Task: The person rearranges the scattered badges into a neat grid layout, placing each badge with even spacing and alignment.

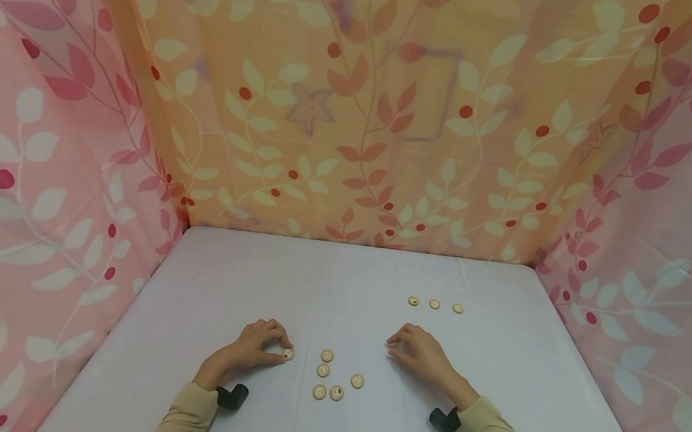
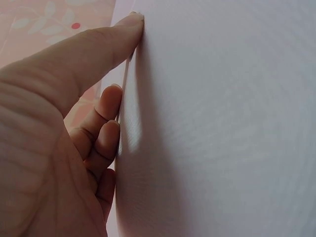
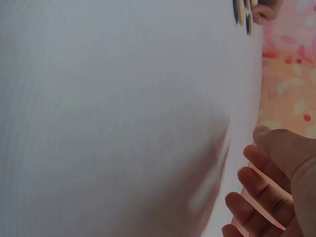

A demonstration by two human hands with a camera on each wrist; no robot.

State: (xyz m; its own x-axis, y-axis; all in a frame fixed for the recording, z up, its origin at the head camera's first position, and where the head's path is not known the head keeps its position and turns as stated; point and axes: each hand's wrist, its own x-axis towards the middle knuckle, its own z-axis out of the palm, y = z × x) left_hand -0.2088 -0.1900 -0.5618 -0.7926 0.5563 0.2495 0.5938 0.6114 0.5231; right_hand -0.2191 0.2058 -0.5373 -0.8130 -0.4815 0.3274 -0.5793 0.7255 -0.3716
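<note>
In the head view my left hand [image 1: 255,345] pinches a small round tan disc [image 1: 288,354] with dark marks between thumb and fingertips, low at the white table. The left wrist view shows that thumb [image 2: 106,47] reaching to the tabletop, with the disc hidden there. Just right of it lies a loose group of similar discs [image 1: 323,370]. My right hand [image 1: 420,355], fingers loosely bent and holding nothing, hovers by the table to the right of the group. In the right wrist view its fingertips are bare, and a few discs [image 3: 241,12] appear edge-on at the top.
A row of three like discs [image 1: 434,304] lies farther back, beyond my right hand. White cloth covers the table [image 1: 258,270]. Leaf-patterned curtains [image 1: 365,110] enclose it at the back and both sides. Dark wrist cameras [image 1: 232,396] sit below both hands.
</note>
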